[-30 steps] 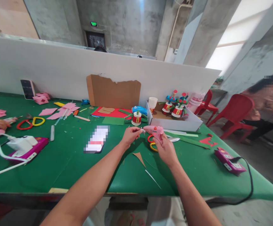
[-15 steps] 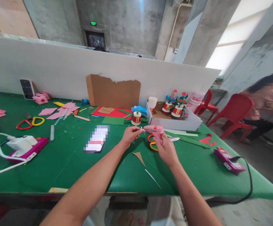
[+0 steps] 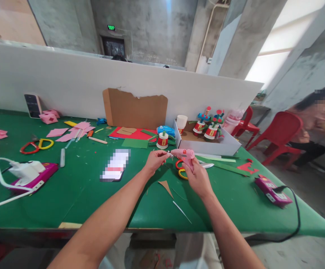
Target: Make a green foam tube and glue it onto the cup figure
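My right hand [image 3: 199, 178] is wrapped round the handle of a pink glue gun [image 3: 187, 154], whose nozzle points left. At its tip, my left hand [image 3: 157, 161] pinches a small whitish piece [image 3: 170, 154], too small to name. Glue gun and piece meet or nearly meet; I cannot tell if they touch. Beneath the glue gun lie scissors [image 3: 182, 173] with red and yellow handles. Just beyond my left hand stands a red and white paper cup figure [image 3: 162, 141] with green striped arms. A brown paper scrap [image 3: 166, 188] lies nearer to me.
A white box [image 3: 211, 148] holds more cup figures [image 3: 211, 131] and white cups [image 3: 181, 122]. A phone [image 3: 114, 166] lies left of my hands. Power strips [image 3: 273, 191] with cords sit at both sides. Pink paper [image 3: 79, 129] and other scissors [image 3: 36, 145] lie left. Someone sits at far right.
Both my hands stay almost still, with the glue gun at the small piece. Another person's hand at the far left edge has gone out of view.
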### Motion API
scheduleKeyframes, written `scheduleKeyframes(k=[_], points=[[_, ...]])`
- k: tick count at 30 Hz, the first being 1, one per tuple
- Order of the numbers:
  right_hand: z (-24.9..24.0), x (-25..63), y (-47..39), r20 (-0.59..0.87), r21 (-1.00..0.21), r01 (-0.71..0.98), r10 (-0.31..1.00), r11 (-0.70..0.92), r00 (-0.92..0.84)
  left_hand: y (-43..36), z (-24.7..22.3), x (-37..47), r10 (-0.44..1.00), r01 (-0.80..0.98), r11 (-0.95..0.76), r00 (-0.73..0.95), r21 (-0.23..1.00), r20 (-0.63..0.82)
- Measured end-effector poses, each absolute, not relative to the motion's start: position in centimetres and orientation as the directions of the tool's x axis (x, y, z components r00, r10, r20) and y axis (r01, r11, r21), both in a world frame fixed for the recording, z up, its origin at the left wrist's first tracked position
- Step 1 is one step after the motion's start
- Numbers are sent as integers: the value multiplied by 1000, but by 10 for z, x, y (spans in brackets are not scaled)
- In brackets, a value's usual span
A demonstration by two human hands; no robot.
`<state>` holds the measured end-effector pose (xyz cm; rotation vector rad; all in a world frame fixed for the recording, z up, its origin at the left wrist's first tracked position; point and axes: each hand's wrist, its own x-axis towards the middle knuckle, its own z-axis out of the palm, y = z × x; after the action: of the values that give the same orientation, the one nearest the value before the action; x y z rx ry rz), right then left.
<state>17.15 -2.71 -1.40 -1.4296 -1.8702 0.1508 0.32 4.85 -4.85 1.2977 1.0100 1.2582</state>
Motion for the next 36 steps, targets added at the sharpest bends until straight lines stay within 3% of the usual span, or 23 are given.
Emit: scheduleKeyframes(k=[36], points=[[-12, 173, -30, 448, -527, 793, 893, 305, -45, 49, -50, 2, 980, -76, -147, 124, 986, 156]])
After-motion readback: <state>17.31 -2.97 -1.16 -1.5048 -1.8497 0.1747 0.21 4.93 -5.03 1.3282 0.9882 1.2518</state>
